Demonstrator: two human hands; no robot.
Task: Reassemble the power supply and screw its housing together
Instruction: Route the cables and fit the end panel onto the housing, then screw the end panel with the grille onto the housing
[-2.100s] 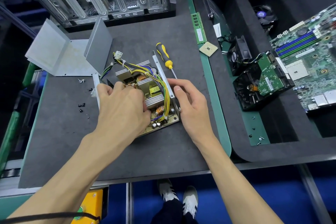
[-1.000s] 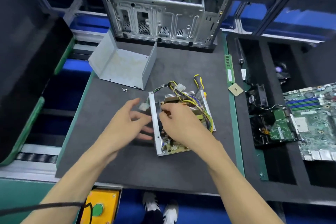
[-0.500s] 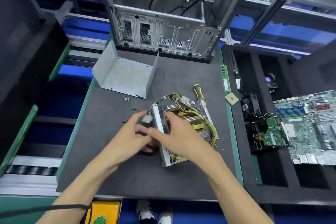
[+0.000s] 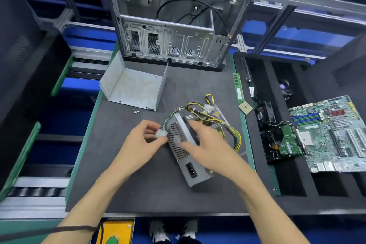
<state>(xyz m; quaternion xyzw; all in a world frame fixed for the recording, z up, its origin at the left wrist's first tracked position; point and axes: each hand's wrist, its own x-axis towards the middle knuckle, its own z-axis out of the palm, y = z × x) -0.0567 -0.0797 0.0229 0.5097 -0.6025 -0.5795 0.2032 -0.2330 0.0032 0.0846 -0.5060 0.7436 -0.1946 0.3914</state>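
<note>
Cover: bare U-shaped sheet-metal housing cover [image 4: 136, 89] lies open side up on the desk [image 4: 138, 190], up and left of the power supply, well apart from it.
Screws: two small screws [image 4: 136, 112] lie on the desk just below the cover's near edge, left of the power supply.
Left hand: left hand [image 4: 141, 143] sits just left of the power supply, fingers curled, pinching a white cable connector [image 4: 160, 133] that touches the unit's mesh face.
Power supply: open power supply [image 4: 190, 146] stands near the middle of the desk, tilted, its perforated end panel and black mains socket [image 4: 191, 170] facing the camera; circuit board and heatsinks show behind the panel.
Cables: bundle of yellow, black and purple wires [image 4: 234, 136] loops out of the power supply's far and right side, with another white plug [image 4: 208, 108] at its far end.
Right hand: right hand [image 4: 208, 144] lies over the top of the power supply, fingers bent round the top edge of the end panel, gripping it.
Screwdriver: yellow-and-black handle [image 4: 208, 99] pokes out behind the power supply, tip hidden.
Case: empty computer case [image 4: 170, 45] stands at the desk's far edge, beyond the power supply.
RAM stick: green module [image 4: 238, 90] lies right of the power supply on the desk's edge, a CPU chip [image 4: 245, 108] just below it.
Motherboard: green board [image 4: 332, 132] rests in the black foam tray [image 4: 293, 182], far right of the power supply.
</note>
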